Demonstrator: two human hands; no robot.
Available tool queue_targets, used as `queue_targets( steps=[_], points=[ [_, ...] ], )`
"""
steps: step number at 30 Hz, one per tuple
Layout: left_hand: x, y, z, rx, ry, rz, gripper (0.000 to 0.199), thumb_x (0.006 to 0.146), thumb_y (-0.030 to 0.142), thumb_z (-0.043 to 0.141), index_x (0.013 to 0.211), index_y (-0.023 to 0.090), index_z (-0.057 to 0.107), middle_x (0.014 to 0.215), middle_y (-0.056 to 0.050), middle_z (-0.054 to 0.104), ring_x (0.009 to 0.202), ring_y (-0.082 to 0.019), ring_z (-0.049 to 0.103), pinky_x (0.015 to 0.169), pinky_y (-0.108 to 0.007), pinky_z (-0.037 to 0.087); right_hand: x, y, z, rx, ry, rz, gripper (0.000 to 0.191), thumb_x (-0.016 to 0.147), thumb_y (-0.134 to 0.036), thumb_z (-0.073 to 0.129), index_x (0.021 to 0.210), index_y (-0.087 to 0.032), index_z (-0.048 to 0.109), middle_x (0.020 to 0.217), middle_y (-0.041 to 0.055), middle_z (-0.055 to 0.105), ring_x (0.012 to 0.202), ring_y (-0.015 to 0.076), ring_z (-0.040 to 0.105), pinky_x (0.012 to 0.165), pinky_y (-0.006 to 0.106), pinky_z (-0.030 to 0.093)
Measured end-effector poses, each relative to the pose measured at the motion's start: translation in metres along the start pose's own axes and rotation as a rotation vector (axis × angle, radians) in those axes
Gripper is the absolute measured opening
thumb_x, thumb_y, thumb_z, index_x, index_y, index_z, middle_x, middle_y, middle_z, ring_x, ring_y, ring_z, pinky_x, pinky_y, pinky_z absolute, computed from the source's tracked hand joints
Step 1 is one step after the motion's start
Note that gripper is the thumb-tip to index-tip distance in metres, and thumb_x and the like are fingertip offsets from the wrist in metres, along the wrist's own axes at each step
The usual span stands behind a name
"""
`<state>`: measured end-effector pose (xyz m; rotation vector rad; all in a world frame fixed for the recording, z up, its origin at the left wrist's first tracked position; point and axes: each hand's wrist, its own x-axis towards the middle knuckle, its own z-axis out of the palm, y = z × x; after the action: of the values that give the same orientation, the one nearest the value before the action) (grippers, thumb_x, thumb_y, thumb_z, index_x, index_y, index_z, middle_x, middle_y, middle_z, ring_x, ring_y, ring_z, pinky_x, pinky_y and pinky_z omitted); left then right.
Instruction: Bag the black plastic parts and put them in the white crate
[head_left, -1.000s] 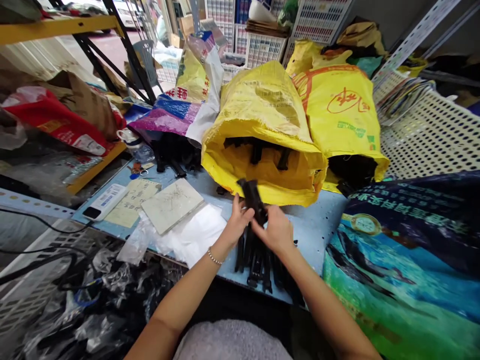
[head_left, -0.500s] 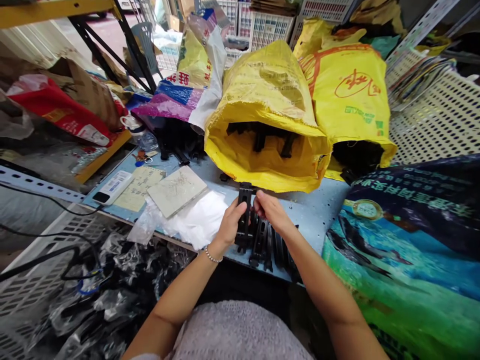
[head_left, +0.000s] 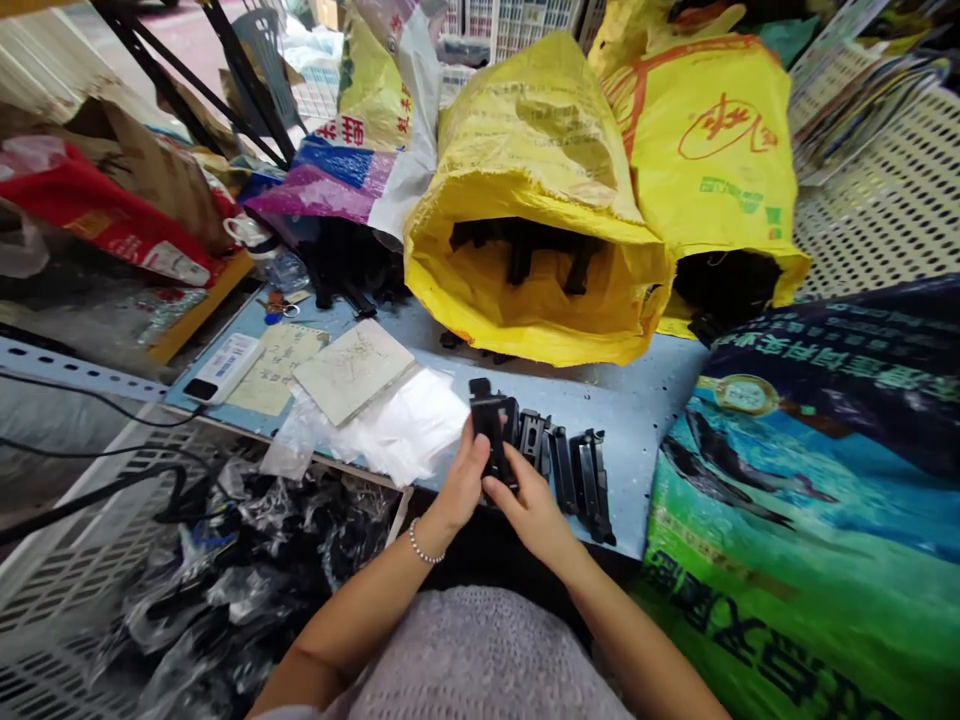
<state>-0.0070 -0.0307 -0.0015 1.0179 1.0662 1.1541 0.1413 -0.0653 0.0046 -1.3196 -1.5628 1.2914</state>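
Note:
A long black part [head_left: 489,418] is held upright at the table's front edge. My left hand [head_left: 463,480] is closed around its left side, the thumb on its face. From the right, my right hand [head_left: 531,505] grips the lower end of the same part, thumb and fingers on it. Several similar black parts [head_left: 592,485] lie in a row on the blue table [head_left: 634,400], just right of my hands. Behind them, a yellow sack [head_left: 540,330] lies with its mouth open, black parts inside.
White plastic bags [head_left: 405,430] and a grey slab [head_left: 356,370] lie left of my hands. Farther left is a white device [head_left: 225,368]. A crate [head_left: 52,600] with black parts stands below left. At the right are another yellow sack [head_left: 720,150] and a blue-green sack [head_left: 810,480].
My right hand has moved down from the upper end of the black part to its lower end. The camera view has shifted slightly, and more of the row of parts shows.

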Motion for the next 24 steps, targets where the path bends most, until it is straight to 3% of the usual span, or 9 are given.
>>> queue_targets(
  steps=[2,4,6,8,12,16,20,24],
  points=[
    [0.001,-0.004,-0.02,0.365,-0.04,0.139,0.051,0.099,0.052,0.03,0.132,0.022,0.054,0.139,-0.01,0.05,0.127,-0.025,0.047,0.111,-0.042,0.035,0.003,0.002,0.0,0.121,0.009,0.093,0.055,0.088,-0.047,0.061,0.137,-0.023,0.05,0.135,0.0084,0.059,0.123,0.0272,0.055,0.106,0.043,0.041],
    [0.004,-0.012,-0.048,0.782,0.048,0.239,0.045,0.097,0.047,0.041,0.127,0.019,0.06,0.139,-0.014,0.048,0.126,-0.03,0.045,0.109,-0.05,0.036,0.005,0.007,-0.002,0.221,0.051,0.195,0.055,0.084,-0.049,0.065,0.132,-0.023,0.055,0.128,0.0074,0.064,0.116,0.0277,0.059,0.102,0.043,0.045],
    [0.004,-0.026,-0.078,1.098,0.111,0.3,0.034,0.092,0.039,0.055,0.115,0.017,0.066,0.128,-0.017,0.055,0.114,-0.032,0.051,0.099,-0.052,0.043,0.007,0.011,-0.002,0.295,0.099,0.259,0.054,0.081,-0.049,0.069,0.128,-0.024,0.058,0.122,0.0063,0.066,0.11,0.0274,0.061,0.097,0.042,0.048],
    [0.0,-0.041,-0.099,1.222,0.093,0.355,0.025,0.093,0.03,0.055,0.11,0.017,0.067,0.114,-0.015,0.06,0.098,-0.026,0.056,0.086,-0.044,0.05,0.009,0.013,0.002,0.39,0.111,0.287,0.048,0.081,-0.048,0.07,0.122,-0.025,0.062,0.115,0.005,0.068,0.101,0.0254,0.064,0.091,0.041,0.051],
    [-0.006,-0.053,-0.111,1.218,0.057,0.392,0.024,0.093,0.03,0.056,0.111,0.017,0.065,0.108,-0.012,0.057,0.092,-0.02,0.058,0.083,-0.036,0.051,0.02,0.01,0.022,0.639,0.106,0.317,0.036,0.078,-0.043,0.072,0.109,-0.025,0.066,0.103,0.0028,0.07,0.09,0.0221,0.067,0.085,0.039,0.054],
    [0.008,-0.041,-0.115,1.013,-0.047,0.215,0.018,0.092,0.023,0.054,0.086,0.017,0.07,0.09,-0.007,0.062,0.09,-0.019,0.061,0.085,-0.033,0.049,0.034,0.0,0.042,0.792,0.102,0.311,0.032,0.077,-0.035,0.074,0.106,-0.024,0.065,0.103,0.0022,0.07,0.091,0.0206,0.068,0.087,0.037,0.054],
    [0.029,-0.029,-0.131,0.695,-0.026,0.052,0.012,0.08,0.023,0.066,0.072,0.015,0.069,0.097,-0.008,0.064,0.091,-0.018,0.063,0.084,-0.03,0.05,0.047,-0.007,0.061,0.929,-0.01,0.249,0.031,0.08,-0.032,0.07,0.108,-0.024,0.061,0.109,0.0052,0.072,0.097,0.023,0.07,0.092,0.042,0.052],
    [0.037,-0.028,-0.138,0.67,-0.042,-0.004,0.017,0.079,0.026,0.064,0.066,0.016,0.068,0.083,-0.005,0.064,0.082,-0.017,0.063,0.078,-0.03,0.051,0.059,-0.003,0.082,0.953,0.0,0.236,0.03,0.079,-0.032,0.071,0.104,-0.024,0.058,0.104,0.0045,0.074,0.1,0.0245,0.07,0.092,0.043,0.053]
  ],
)
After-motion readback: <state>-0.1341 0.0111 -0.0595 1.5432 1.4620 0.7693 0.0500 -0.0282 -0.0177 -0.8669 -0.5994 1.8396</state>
